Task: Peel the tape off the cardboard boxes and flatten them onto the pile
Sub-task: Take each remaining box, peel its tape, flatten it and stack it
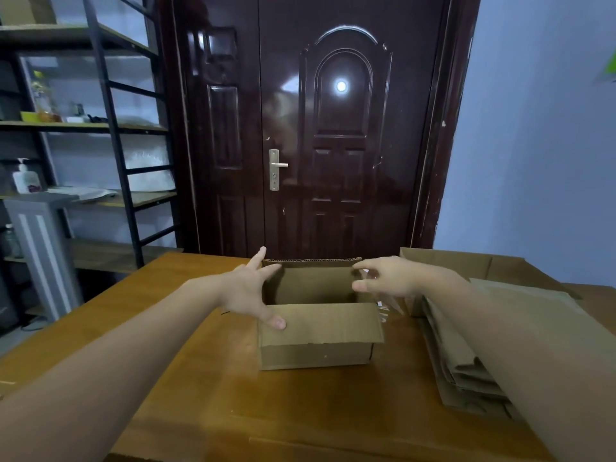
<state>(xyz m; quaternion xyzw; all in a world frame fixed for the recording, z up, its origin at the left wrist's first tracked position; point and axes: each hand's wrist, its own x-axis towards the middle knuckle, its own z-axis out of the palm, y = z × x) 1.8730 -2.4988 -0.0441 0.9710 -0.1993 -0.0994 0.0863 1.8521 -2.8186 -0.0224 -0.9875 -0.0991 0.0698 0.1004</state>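
Note:
A small brown cardboard box (316, 353) stands open-topped in the middle of the wooden table (200, 378), its near flap folded outward and its far flap upright. My left hand (248, 291) is spread over the box's left end, thumb on the near flap and fingers reaching the far flap's corner. My right hand (390, 278) hovers at the box's right end, index finger and thumb apart, pointing at the far right corner. A strip of clear tape (383, 310) hangs by the right end, just below that hand. The pile of flattened boxes (466, 361) lies to the right, partly under my right forearm.
More flat cardboard (450, 263) lies at the table's back right. A dark closed door (333, 128) stands behind the table. Metal shelving (110, 128) with bottles fills the left wall, with a grey pedestal (43, 255) in front of it.

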